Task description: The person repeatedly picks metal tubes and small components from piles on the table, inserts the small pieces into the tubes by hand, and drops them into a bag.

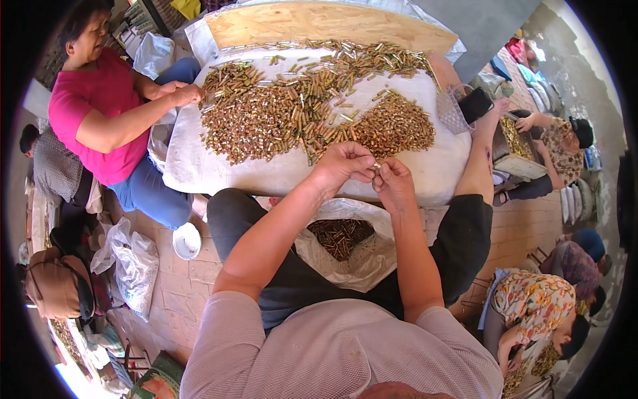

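Note:
My left hand (344, 166) and my right hand (395, 184) meet fingertip to fingertip above the table's near edge. Pinched between them is a small shiny metal piece (377, 167), mostly covered by the fingers, so its exact kind is unclear. Just beyond my hands lies a heap of short brass-coloured metal pieces (393, 124). A larger heap of similar short pieces (242, 126) is at the left, with longer metal rods or bolts (302, 93) spread behind and between. Below my hands, between my legs, an open white sack (312, 256) holds dark brownish metal pieces (340, 237).
A white cloth (193, 159) covers the table, and a wooden board (325, 23) edges its far side. A person in pink (100, 126) works at the left. A phone (476, 105) rests by a clear plastic basket (453, 110). A white bowl (187, 241) and plastic bags (136, 266) are on the floor.

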`<act>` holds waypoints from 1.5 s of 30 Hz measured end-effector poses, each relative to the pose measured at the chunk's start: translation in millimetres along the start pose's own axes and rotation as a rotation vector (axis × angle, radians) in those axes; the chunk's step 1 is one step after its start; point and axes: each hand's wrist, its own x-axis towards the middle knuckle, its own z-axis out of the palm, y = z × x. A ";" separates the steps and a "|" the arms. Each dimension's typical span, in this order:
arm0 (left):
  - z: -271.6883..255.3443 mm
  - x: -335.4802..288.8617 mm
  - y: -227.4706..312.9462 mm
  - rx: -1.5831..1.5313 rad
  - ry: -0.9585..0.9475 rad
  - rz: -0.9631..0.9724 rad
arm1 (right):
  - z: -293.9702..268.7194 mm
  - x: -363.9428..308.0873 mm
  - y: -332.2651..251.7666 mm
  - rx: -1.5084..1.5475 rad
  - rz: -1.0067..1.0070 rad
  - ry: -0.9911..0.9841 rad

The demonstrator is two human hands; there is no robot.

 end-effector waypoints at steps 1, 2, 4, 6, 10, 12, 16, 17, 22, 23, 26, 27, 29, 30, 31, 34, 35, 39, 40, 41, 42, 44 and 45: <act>1.0 -0.3 1.0 0.043 0.011 0.011 | -0.7 -0.1 -1.5 -0.001 0.002 0.000; -0.3 0.2 4.1 0.042 0.012 0.011 | -1.8 -0.1 -3.7 -0.035 0.012 0.019; -9.0 3.3 13.2 0.195 0.018 -0.038 | -1.5 -0.3 -9.7 -0.069 0.024 0.037; -19.1 7.3 20.1 0.362 0.076 -0.044 | -4.1 -0.9 -15.6 -0.178 0.035 -0.016; -33.2 4.7 14.8 1.122 0.152 0.167 | -14.8 -4.5 -23.7 -0.478 0.183 -0.241; -30.3 4.0 7.1 1.255 0.148 0.193 | -9.3 -7.9 -27.0 -0.694 0.381 -0.378; -17.9 -3.2 0.4 1.544 0.152 0.299 | -23.5 1.4 -12.8 -0.927 0.215 -0.301; -14.9 -2.1 0.6 1.544 0.146 0.301 | -31.2 6.6 -7.6 -1.076 0.021 -0.235; -13.6 -1.4 -1.6 1.657 0.135 0.244 | -34.7 19.2 10.5 -1.350 -0.357 0.017; -14.5 -1.3 -1.9 1.658 0.136 0.243 | -33.2 20.7 11.8 -1.412 -0.431 0.035; -20.0 -1.0 -1.2 1.612 0.150 0.297 | -25.5 23.6 14.4 -1.554 -0.529 0.066; -20.8 -1.2 4.8 1.472 0.120 0.355 | -24.0 23.7 14.7 -1.636 -0.550 0.082; -21.6 0.0 13.2 1.330 0.089 0.408 | -21.9 24.1 13.9 -1.618 -0.572 0.067; -23.5 0.9 15.6 1.219 0.081 0.337 | -21.7 24.8 14.3 -1.598 -0.599 0.047; -24.5 1.3 17.1 1.107 0.072 0.267 | -21.7 24.4 14.6 -1.597 -0.600 0.045; -25.6 4.5 12.8 0.935 0.035 0.271 | -31.0 22.2 16.8 -1.488 -0.491 0.116; -25.7 6.0 10.6 0.934 0.034 0.274 | -36.2 22.7 19.0 -1.391 -0.459 0.131; -28.4 6.8 6.5 0.771 -0.013 0.257 | -24.7 19.1 9.6 -0.708 -0.069 0.212; -28.5 6.1 6.2 0.691 -0.024 0.172 | -19.8 17.3 4.6 -0.708 -0.069 0.210; -28.7 5.1 5.7 0.692 -0.021 0.173 | -14.7 15.5 -0.1 -0.568 -0.077 0.131; -27.3 5.0 5.6 0.664 -0.046 0.139 | -12.5 14.2 -4.0 -0.429 -0.087 0.056; -25.1 4.6 5.5 0.637 -0.072 0.106 | -10.2 12.9 -7.4 -0.381 -0.090 0.048; -22.1 3.6 7.2 0.637 -0.076 0.106 | -10.3 12.1 -8.2 -0.331 -0.090 0.041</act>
